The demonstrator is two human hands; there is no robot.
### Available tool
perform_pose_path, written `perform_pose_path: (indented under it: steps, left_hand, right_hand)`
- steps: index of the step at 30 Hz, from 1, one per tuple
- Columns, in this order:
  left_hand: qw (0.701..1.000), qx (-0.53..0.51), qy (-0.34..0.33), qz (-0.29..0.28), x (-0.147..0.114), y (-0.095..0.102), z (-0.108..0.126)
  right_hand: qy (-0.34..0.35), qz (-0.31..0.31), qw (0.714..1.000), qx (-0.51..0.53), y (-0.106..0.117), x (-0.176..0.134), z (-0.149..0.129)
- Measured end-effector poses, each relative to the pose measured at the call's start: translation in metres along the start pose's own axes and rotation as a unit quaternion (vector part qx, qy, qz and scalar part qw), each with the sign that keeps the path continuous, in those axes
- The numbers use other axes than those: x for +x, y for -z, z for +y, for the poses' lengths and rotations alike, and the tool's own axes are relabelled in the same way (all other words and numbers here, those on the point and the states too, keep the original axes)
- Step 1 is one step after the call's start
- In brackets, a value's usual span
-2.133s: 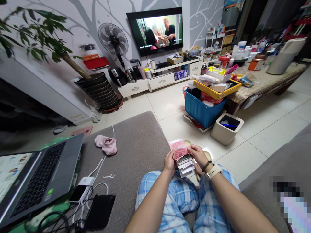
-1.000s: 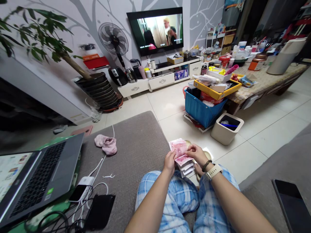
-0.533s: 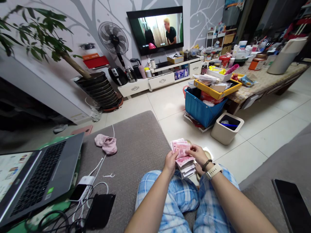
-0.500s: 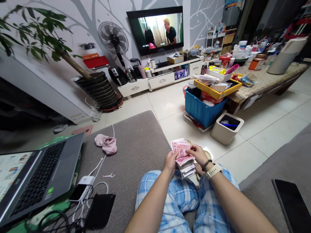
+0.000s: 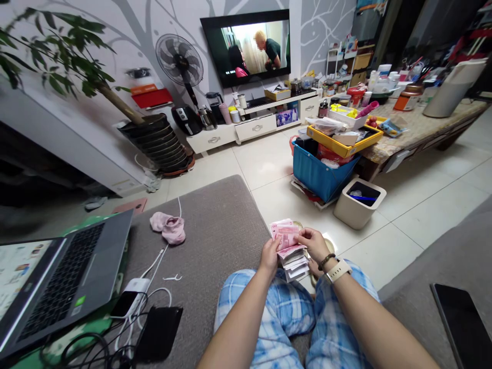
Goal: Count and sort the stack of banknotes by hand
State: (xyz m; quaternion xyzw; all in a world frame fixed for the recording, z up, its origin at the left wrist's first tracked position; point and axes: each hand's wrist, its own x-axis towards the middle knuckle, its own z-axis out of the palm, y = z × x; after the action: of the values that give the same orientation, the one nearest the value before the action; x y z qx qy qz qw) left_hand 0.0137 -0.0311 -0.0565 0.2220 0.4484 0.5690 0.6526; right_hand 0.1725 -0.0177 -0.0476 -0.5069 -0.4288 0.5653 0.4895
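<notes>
A folded stack of pink banknotes (image 5: 285,236) is held above my knees, with the lower ends of the notes fanned downward. My left hand (image 5: 269,253) is closed round the stack's left side, its thumb lying across the notes. At the right edge, my right hand (image 5: 313,242) pinches a note between thumb and fingers. A dark bead bracelet (image 5: 326,260) and a pale watch (image 5: 339,270) are on my right wrist. Below the notes lie my legs in blue checked trousers (image 5: 269,302).
On the grey sofa (image 5: 215,220) to the left are a laptop (image 5: 69,287), pink socks (image 5: 169,228), a power strip and cables. A phone (image 5: 463,323) lies at the right. Ahead stand a beige bin (image 5: 357,212), a blue box (image 5: 321,177) and a cluttered table (image 5: 415,128).
My right hand has shifted slightly left across the upper notes, and the top note's angle differs a little. My left hand keeps its grip in nearly the same place.
</notes>
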Motion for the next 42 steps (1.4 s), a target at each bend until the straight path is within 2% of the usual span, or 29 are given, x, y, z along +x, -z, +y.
perform_pose_path:
  steps: [7, 15, 32, 38, 42]
  left_hand:
    - [0.999, -0.02, -0.008, 0.034, -0.001, -0.006, 0.003]
    - [0.997, -0.032, -0.018, 0.066, 0.004, -0.001, 0.0]
    - [0.997, -0.049, -0.009, 0.054, 0.002, -0.002, 0.002]
    - [0.998, -0.044, 0.003, 0.043, 0.002, -0.001, 0.001]
    - [0.999, -0.026, 0.004, 0.027, -0.001, -0.003, 0.003]
  right_hand:
    - [-0.008, -0.009, 1.0, 0.012, 0.0, 0.002, 0.002]
    - [-0.006, -0.047, 0.998, 0.036, 0.0, -0.001, -0.003]
    - [-0.005, -0.093, 0.995, 0.041, 0.002, -0.007, -0.011]
    - [-0.024, -0.092, 0.995, 0.026, 0.006, -0.004, -0.005]
    - [-0.025, -0.07, 0.997, 0.02, 0.006, -0.001, -0.001]
